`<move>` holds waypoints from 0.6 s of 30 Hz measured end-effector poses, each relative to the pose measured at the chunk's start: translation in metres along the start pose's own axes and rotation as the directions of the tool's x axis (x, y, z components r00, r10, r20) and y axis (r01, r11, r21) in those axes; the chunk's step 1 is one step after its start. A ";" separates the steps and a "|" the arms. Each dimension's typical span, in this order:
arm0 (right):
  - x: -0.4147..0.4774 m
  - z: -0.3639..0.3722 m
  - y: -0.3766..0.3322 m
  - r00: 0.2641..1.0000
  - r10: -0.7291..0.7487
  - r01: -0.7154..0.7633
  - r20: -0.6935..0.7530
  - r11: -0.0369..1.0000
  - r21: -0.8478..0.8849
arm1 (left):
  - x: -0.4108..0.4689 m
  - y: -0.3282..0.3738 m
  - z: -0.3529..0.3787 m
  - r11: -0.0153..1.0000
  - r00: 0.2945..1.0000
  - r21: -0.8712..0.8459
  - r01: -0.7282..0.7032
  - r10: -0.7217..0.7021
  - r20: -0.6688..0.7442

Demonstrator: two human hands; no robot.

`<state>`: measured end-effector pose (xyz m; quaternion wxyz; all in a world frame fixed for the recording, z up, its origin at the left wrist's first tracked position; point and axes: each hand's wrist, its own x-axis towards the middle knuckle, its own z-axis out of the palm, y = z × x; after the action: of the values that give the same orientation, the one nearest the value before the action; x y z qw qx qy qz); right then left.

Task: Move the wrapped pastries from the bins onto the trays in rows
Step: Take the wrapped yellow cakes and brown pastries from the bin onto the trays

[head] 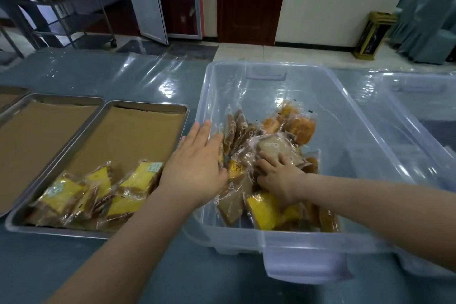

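Observation:
A clear plastic bin [350, 116] holds a heap of wrapped pastries [286, 128], yellow, brown and orange. My right hand [278, 177] is down inside the bin, its fingers curled onto a brown wrapped pastry [276, 149]; whether it grips that pastry I cannot tell. My left hand [195, 168] hovers flat and open over the bin's left wall, fingers spread, holding nothing. The nearest metal tray [74, 153], lined with brown paper, carries a short row of yellow wrapped pastries [98, 192] along its near edge.
A second paper-lined tray [37, 131] lies to the left, and a third shows at the far left edge. Another clear bin [419, 96] stands to the right. Clear plastic sheeting covers the blue table. A metal trolley [74, 7] and a person stand at the back left.

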<state>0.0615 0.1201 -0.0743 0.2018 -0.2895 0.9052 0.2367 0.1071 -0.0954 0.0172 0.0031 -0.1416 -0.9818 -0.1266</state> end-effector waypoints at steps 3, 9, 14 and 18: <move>-0.001 -0.011 0.013 0.990 0.059 -0.045 -0.128 0.993 0.111 | 0.000 0.000 0.000 1.000 1.000 -0.003 -0.001 0.001 -0.003; 0.001 -0.029 0.036 0.927 0.236 -0.142 -0.291 0.940 0.310 | 0.001 0.001 -0.001 1.000 1.000 0.017 0.005 -0.005 0.002; -0.003 -0.039 0.042 0.888 0.269 -0.102 -0.373 0.907 0.409 | 0.000 0.001 0.000 1.000 1.000 0.021 0.009 -0.009 0.003; -0.009 -0.053 0.049 0.876 0.336 -0.076 -0.346 0.805 0.588 | 0.000 0.001 -0.001 0.999 1.000 -0.033 0.015 -0.015 -0.015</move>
<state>0.0259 0.1302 -0.0114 0.0430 -0.1603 0.9823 -0.0873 0.1073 -0.0947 0.0189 0.0072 -0.1332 -0.9805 -0.1440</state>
